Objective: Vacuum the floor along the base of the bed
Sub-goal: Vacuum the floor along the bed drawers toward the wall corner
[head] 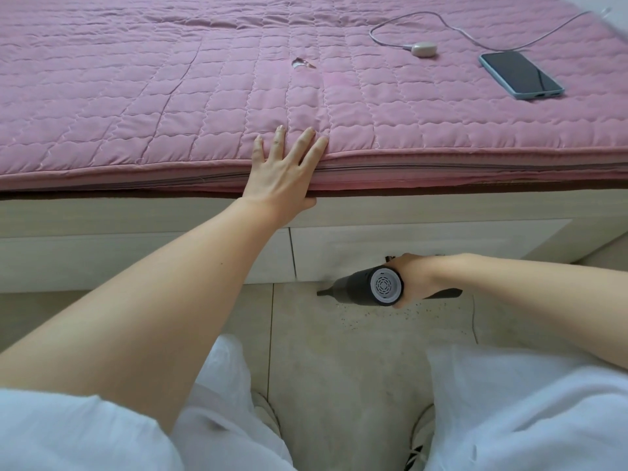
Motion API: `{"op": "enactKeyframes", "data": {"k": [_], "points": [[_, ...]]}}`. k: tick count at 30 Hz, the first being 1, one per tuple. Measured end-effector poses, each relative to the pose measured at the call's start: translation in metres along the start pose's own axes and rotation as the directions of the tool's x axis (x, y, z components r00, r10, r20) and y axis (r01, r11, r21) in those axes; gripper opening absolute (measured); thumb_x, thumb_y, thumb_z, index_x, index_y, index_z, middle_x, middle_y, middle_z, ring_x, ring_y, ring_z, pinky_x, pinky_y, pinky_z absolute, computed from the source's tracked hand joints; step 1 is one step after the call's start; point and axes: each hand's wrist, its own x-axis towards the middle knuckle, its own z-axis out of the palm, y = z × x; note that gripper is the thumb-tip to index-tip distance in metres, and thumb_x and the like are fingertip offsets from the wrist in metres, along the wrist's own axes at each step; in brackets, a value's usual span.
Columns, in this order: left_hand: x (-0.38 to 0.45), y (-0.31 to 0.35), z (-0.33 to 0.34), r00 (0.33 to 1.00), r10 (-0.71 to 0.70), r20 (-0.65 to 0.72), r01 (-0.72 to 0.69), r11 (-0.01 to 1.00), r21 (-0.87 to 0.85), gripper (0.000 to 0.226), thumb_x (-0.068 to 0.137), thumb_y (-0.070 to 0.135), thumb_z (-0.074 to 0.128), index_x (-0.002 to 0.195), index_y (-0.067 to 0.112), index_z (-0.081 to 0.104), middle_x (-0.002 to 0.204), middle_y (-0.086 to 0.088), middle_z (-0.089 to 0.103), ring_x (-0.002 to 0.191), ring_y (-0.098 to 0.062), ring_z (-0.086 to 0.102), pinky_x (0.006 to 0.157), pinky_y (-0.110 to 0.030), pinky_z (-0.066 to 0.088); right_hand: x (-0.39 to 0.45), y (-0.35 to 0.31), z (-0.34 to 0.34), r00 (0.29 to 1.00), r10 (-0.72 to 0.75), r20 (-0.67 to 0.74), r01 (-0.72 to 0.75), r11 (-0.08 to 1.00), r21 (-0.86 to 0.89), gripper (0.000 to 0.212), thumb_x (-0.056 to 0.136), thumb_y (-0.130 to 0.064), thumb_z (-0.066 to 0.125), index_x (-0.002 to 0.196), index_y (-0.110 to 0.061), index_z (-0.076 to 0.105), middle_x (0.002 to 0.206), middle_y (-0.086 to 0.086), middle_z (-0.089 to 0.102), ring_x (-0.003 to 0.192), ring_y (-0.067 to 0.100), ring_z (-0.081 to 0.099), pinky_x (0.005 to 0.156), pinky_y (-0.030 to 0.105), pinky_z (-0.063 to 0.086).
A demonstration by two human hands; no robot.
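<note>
A small black handheld vacuum [367, 286] lies nearly level just above the tiled floor [306, 334], its narrow nozzle pointing left at the foot of the white bed base [136, 253]. My right hand [413, 278] grips its handle from the right. Dark crumbs [390, 316] are scattered on the tile below and to the right of the vacuum. My left hand [283, 171] rests flat with spread fingers on the edge of the pink quilted mattress cover [170, 96].
On the bed at the far right lie a phone [521, 74] and a small white earbud case [423, 49] on a cable [387, 25]. My knees in white trousers and my shoes [266, 413] stand on the floor close to the bed.
</note>
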Motion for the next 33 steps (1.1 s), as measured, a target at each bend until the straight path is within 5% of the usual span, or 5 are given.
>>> {"op": "enactKeyframes", "data": {"k": [21, 33], "points": [[0.019, 0.025, -0.007, 0.996, 0.069, 0.054, -0.069, 0.998, -0.003, 0.1, 0.086, 0.047, 0.067, 0.155, 0.033, -0.004, 0.164, -0.002, 0.0, 0.148, -0.044, 0.002, 0.113, -0.069, 0.009, -0.025, 0.017, -0.004, 0.998, 0.061, -0.006, -0.061, 0.998, -0.022, 0.039, 0.073, -0.022, 0.073, 0.109, -0.021, 0.055, 0.101, -0.002, 0.061, 0.093, 0.02, 0.059, 0.081, 0.03, 0.05], [0.027, 0.035, -0.006, 0.997, 0.047, 0.06, -0.046, 0.999, -0.017, 0.107, 0.081, 0.052, 0.07, 0.154, 0.033, -0.004, 0.164, -0.004, 0.0, 0.148, -0.044, 0.003, 0.113, -0.069, 0.011, -0.036, 0.029, -0.005, 0.998, 0.064, 0.013, -0.064, 0.998, -0.022, 0.033, 0.072, -0.023, 0.074, 0.094, -0.026, 0.049, 0.092, -0.005, 0.058, 0.087, 0.018, 0.057, 0.071, 0.024, 0.042]]}}
